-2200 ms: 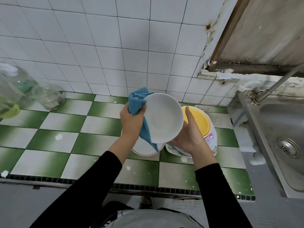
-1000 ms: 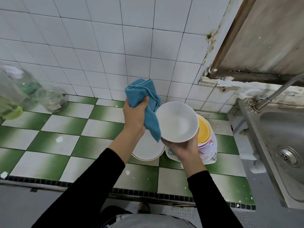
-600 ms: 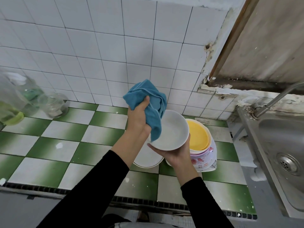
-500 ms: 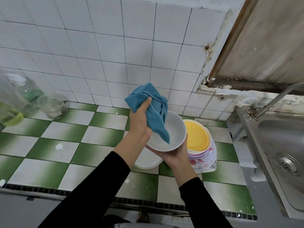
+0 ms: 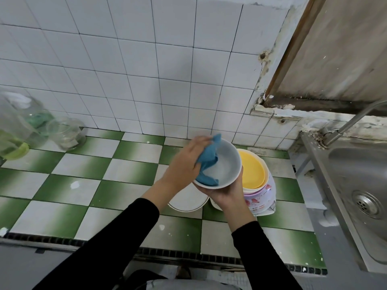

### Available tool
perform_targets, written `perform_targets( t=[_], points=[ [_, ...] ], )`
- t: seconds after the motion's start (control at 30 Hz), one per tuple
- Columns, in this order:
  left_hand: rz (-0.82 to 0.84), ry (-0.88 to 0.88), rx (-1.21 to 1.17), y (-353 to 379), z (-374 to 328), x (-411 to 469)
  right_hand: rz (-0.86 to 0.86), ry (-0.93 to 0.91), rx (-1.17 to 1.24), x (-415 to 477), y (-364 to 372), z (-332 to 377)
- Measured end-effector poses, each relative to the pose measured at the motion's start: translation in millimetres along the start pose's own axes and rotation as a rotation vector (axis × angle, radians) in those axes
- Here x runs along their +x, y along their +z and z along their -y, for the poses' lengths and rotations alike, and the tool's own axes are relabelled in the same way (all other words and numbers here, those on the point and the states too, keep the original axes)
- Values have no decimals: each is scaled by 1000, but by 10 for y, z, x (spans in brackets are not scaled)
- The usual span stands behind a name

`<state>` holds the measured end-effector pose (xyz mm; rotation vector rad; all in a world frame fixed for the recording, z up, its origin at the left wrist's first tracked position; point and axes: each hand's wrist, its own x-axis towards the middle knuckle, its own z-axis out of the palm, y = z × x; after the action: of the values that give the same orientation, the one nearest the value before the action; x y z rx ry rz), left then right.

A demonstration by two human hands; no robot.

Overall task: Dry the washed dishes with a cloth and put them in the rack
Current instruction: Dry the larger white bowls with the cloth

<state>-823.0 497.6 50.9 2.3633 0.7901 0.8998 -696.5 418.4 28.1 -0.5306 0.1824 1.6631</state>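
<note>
— Now, where is the white bowl point(image 5: 227, 167)?

— Up off the counter point(image 5: 79, 166), tilted so its hollow faces the camera. The right hand point(image 5: 225, 197) cups it from below, fingers curled under the base and the thumb up along the right rim.

— And the blue cloth point(image 5: 207, 164)?

— Bunched inside the bowl, against its left wall. The left hand point(image 5: 184, 162) grips it, fingers folded over the cloth and reaching over the bowl's left rim. That hand is a little blurred.

— What lies beneath?

— A white plate point(image 5: 186, 200) flat on the counter, partly hidden by the left wrist. Just right of it stands a stack of flowered dishes point(image 5: 263, 197) with a yellow plate point(image 5: 252, 171) on top; the bowl's right edge overlaps the yellow one.

— Anything else?

— At the far left, a glass jar point(image 5: 67, 132) by the tiled wall and a clear bottle point(image 5: 18, 126) beside it. On the right, a steel sink point(image 5: 343, 170) with its tap point(image 5: 356, 119) at the far corner.
</note>
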Motion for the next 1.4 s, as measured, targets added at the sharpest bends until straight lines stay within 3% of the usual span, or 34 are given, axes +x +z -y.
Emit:
perform_targets(
  t=[0.07,0.2,0.37,0.53,0.8,1.17,1.4],
  points=[
    [152,127,195,30,70,-11,-7,2,-9,-2,-17,12],
    [473,3,320,53,-12,50,-5,-18,-89,-22,-8,54],
    [696,-37,463,84,-139,47,-38,-134,-130,-20,-19,132],
    [834,-52,400,7,-269,73,-66,-171,-147,-75,5,199],
    [788,6,268,0,-326,-29,-181,-272,-226,-81,-58,253],
    [712,-203,-36,-13,-264,-225,-251,-335,-231,-97,-71,4],
    [645,-234,-211,-153,-216,-277,-184,-314,-139,-219,4,-112]
  ],
)
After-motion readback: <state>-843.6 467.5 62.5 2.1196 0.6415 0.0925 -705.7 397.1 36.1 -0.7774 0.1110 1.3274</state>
